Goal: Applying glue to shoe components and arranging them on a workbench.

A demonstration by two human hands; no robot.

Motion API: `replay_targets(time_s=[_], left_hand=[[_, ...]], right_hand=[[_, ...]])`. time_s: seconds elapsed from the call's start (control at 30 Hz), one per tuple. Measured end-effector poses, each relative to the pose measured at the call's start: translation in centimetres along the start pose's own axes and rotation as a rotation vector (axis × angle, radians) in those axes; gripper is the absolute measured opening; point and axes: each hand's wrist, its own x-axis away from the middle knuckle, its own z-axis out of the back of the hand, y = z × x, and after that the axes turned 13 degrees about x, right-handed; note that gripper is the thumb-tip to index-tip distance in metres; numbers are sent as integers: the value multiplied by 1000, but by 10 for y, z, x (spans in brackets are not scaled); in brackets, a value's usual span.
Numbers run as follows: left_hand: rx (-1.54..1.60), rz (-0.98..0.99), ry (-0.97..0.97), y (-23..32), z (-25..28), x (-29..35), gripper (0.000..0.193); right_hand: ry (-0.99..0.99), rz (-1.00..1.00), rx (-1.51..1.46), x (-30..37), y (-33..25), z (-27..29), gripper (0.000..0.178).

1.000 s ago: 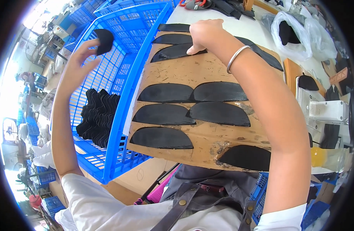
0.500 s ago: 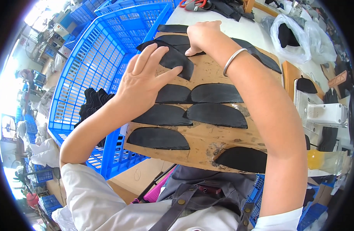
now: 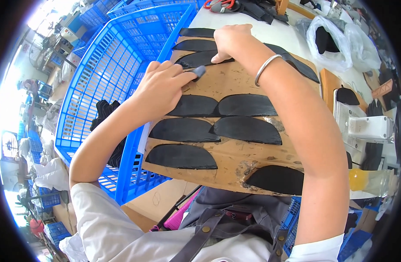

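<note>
My left hand (image 3: pixel 162 87) is closed at the left edge of a brown board (image 3: pixel 200 81). A grey end (image 3: pixel 199 71) of the black curved piece sticks out by its thumb; the rest is hidden behind the hand. My right hand (image 3: pixel 232 41), with a silver bangle on the wrist, bends over the far part of the board. Its thumb rests at a dark half-moon piece (image 3: pixel 194 60); its other fingers are mostly hidden. More flat half-moon pieces (image 3: pixel 248 105) lie in rows on the board, some touching at their ends.
A blue plastic basket (image 3: pixel 74 102) stands at the left against the board, with stacked black pieces (image 3: pixel 104 111) inside. To the right are a clear plastic bag (image 3: pixel 326 41), a white machine part (image 3: pixel 370 129) and a bottle of yellow liquid (image 3: pixel 370 181). Red-handled scissors (image 3: pixel 220 5) lie at the back.
My left hand has drawn back slightly left and closed, taking the black curved piece off the row, where the half-moon pieces beneath now show. My right hand has barely moved.
</note>
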Motion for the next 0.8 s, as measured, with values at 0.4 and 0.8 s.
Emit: replay_targets(time_s=[0.4, 0.8], left_hand=[[-163, -100, -110, -9, -10, -17, 24], [-167, -62, 64, -5, -2, -23, 36]], right_hand=[[-8, -8, -7, -1, -3, 0, 48], [-5, -7, 6, 0, -3, 0, 49]])
